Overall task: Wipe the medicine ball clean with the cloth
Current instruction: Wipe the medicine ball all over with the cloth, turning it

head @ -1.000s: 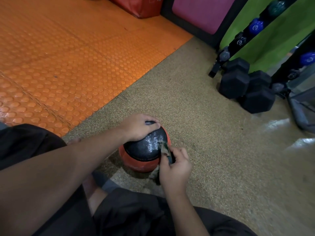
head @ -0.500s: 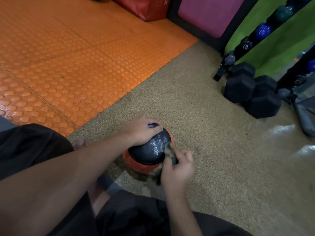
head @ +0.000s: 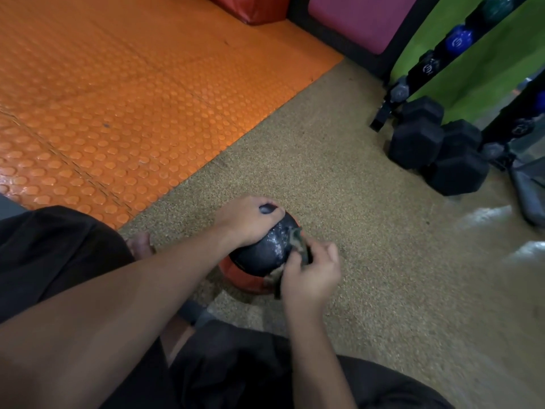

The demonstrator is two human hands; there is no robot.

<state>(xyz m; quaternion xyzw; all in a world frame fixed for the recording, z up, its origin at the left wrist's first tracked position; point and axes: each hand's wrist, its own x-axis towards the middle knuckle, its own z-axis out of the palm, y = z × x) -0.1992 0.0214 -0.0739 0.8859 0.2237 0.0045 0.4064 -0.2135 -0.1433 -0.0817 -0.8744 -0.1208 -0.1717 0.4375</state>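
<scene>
Most of the upper left is taken up by an orange studded mat (head: 124,93), and it is bordered by a speckled tan floor (head: 368,255) that runs across the rest of the scene. Black shorts (head: 53,249) are seen over the person's bent legs at the lower left and bottom. At the far right, a pair of black hex dumbbells (head: 436,149) is set on the tan floor beside a slanted black rack (head: 427,66) on which small blue and dark balls are held, in front of a green wall.

The medicine ball (head: 262,255) (black on top, orange-red below) is placed on the tan floor just in front of the person's knees. Its top is covered by the left hand (head: 246,221), whose fingers are curved over the far side of the ball and pressed against it. The ball's right side is met by the right hand (head: 312,270), in which a small dark, mottled cloth (head: 299,245) is pinched between thumb and curled fingers; the cloth is held touching the shiny black surface, and a loose end is left hanging below the hand.
</scene>
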